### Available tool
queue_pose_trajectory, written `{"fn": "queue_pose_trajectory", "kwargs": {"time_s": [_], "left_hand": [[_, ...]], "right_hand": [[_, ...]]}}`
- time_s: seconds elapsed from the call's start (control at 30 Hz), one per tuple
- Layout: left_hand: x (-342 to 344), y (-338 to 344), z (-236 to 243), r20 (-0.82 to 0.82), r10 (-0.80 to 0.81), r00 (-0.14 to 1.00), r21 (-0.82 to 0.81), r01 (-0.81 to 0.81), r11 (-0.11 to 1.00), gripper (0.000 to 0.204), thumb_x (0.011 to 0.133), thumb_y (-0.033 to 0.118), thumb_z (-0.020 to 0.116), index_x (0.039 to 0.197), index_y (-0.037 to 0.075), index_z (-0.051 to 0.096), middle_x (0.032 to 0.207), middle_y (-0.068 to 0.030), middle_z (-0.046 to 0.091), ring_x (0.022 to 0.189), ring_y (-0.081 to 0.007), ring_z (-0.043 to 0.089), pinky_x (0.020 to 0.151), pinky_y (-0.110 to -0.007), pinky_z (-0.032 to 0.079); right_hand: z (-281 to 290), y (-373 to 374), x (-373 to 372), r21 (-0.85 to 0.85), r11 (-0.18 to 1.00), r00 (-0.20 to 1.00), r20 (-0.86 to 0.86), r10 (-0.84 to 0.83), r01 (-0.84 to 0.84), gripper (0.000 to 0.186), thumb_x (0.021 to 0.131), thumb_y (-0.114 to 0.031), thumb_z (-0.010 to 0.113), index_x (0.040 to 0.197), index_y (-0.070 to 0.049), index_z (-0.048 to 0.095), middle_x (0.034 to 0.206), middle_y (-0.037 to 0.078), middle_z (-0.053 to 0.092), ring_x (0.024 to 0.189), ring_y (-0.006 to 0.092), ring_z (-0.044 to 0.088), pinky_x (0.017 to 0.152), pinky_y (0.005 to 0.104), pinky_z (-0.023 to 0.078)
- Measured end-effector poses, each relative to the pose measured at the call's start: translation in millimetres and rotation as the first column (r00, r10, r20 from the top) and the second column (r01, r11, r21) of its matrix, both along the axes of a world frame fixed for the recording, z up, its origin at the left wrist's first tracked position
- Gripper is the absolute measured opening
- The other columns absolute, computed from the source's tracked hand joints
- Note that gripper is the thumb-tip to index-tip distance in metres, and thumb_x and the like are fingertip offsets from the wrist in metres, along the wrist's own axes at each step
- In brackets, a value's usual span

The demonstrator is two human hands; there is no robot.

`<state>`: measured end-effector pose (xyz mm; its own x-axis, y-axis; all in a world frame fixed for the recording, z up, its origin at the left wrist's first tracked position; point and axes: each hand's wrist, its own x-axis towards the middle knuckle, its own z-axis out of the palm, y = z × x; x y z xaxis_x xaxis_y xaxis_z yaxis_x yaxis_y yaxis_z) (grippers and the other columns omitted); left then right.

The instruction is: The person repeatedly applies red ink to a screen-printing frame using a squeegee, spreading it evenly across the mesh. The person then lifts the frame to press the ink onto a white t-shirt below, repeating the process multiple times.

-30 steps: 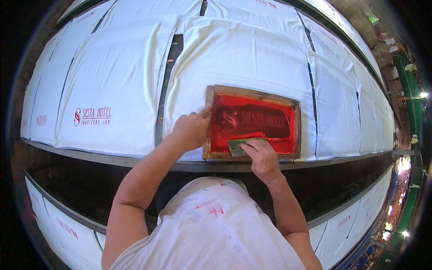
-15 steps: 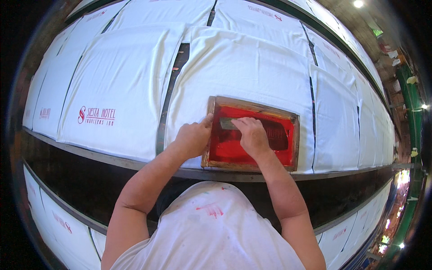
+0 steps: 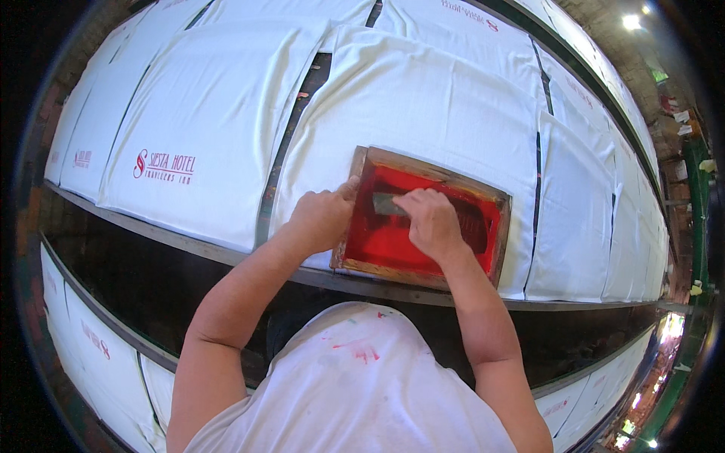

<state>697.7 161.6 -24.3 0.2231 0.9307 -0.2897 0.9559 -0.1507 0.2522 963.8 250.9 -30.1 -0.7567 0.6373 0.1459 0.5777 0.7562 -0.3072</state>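
Note:
A wooden-framed printing screen (image 3: 434, 175) lies on a white cloth (image 3: 430, 98) close to the table's front edge. Wet red ink (image 3: 377, 245) covers its mesh, with a darker band and faint lettering across the middle. My left hand (image 3: 321, 217) is closed on the left side of the frame, fingers over the wood. Inside the screen, toward its left end, my right hand (image 3: 434, 225) grips a flat, greyish squeegee (image 3: 385, 203). The squeegee's lower edge is against the inked mesh, and my fingers cover its right end.
More white cloths (image 3: 211, 106) lie side by side on the long table, with dark gaps between them. One at left bears a red printed emblem (image 3: 164, 166). A dark aisle separates this table from another cloth-covered one (image 3: 98, 347) behind me. Green beams (image 3: 702, 226) run along the right.
The view has tilted slightly, so the screen and cloths appear turned a little clockwise. Both hands keep their holds; the squeegee stays near the screen's left end.

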Motion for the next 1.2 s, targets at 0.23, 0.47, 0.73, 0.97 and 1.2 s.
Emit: {"fn": "queue_pose_trajectory", "kwargs": {"time_s": [0.23,0.47,0.73,0.97,1.2], "left_hand": [[9.0,1.7,14.8,-0.008,0.02,1.0,-0.041,-0.02,0.999,0.058,0.098,0.013,0.073,0.153,-0.002,0.064,0.175,-0.0188,0.053,0.106,-0.0419,0.082,0.092,-0.056,0.065],[14.4,5.1,22.1,-0.019,0.053,0.998,-0.065,-0.054,0.996,0.064,0.098,0.02,0.076,0.159,0.005,0.061,0.184,-0.0139,0.044,0.112,-0.0436,0.082,0.097,-0.056,0.066],[26.4,7.1,40.3,-0.005,0.094,0.996,-0.13,-0.094,0.987,0.072,0.087,0.013,0.092,0.154,0.004,0.065,0.186,-0.0114,0.04,0.117,-0.0434,0.08,0.1,-0.056,0.066],[31.7,8.4,37.7,-0.028,0.146,0.989,-0.161,-0.149,0.976,0.065,0.086,0.012,0.092,0.147,0.004,0.07,0.186,-0.0089,0.041,0.124,-0.0421,0.078,0.102,-0.055,0.064],[40.5,11.9,41.9,-0.002,0.205,0.979,-0.17,-0.203,0.964,0.071,0.082,0.005,0.092,0.15,0.009,0.069,0.185,-0.0083,0.042,0.128,-0.0421,0.076,0.105,-0.056,0.063]], "right_hand": [[16.6,-60.5,50.9,-0.078,0.993,0.996,-0.008,0.091,-0.092,0.042,0.083,0.001,0.072,0.122,-0.008,0.086,0.115,0.013,0.082,0.107,0.0342,0.076,0.097,0.0487,0.061],[29.2,17.1,102.4,-0.21,0.977,0.999,0.028,-0.037,0.042,0.04,0.09,0.003,0.071,0.127,-0.006,0.083,0.113,0.019,0.08,0.113,0.0406,0.076,0.1,0.0519,0.061],[2.6,6.2,113.7,-0.026,1.0,1.0,-0.026,0.001,-0.001,0.043,0.089,0.002,0.067,0.128,-0.005,0.084,0.119,0.015,0.08,0.108,0.038,0.074,0.097,0.0502,0.058],[21.4,-39.8,151.1,-0.121,0.988,0.996,-0.017,0.09,-0.092,0.039,0.091,-0.006,0.068,0.127,-0.007,0.083,0.116,0.013,0.08,0.106,0.0325,0.076,0.094,0.0469,0.058],[24.2,52.1,173.2,-0.176,0.984,1.0,-0.015,0.017,-0.019,0.043,0.09,0.005,0.065,0.129,-0.003,0.081,0.114,0.018,0.08,0.109,0.0405,0.075,0.101,0.0521,0.06]]}}
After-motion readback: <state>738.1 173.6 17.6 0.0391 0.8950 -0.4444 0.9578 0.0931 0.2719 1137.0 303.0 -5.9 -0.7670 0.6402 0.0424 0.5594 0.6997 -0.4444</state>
